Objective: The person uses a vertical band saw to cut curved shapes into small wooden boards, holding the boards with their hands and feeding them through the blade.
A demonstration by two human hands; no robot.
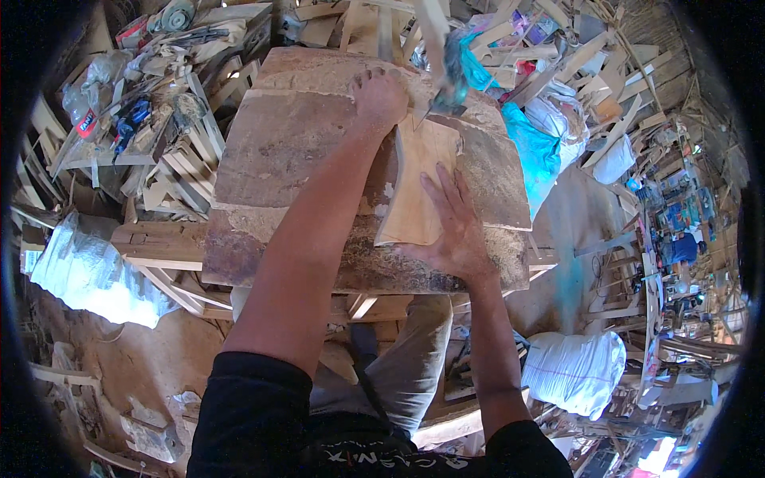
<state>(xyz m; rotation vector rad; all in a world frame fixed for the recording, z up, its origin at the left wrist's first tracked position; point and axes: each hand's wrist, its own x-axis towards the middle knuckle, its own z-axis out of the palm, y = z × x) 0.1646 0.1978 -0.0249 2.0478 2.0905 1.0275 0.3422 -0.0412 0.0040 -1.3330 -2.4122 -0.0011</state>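
Steadiness matters: right hand lies flat, fingers spread, on the pale board atop the workbench, while left hand, its grasp unclear, should guide the blurred tool away from those fingers.

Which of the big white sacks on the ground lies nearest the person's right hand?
The white sack at lower right, below the right hand. The other sack lies far off on the left side.

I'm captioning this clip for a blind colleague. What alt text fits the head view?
Seen from above, a person's right hand presses flat on a pale curved wooden piece lying on a worn wooden workbench, while the left hand rests at the piece's far end. Wood offcuts and white sacks crowd the workshop around them.
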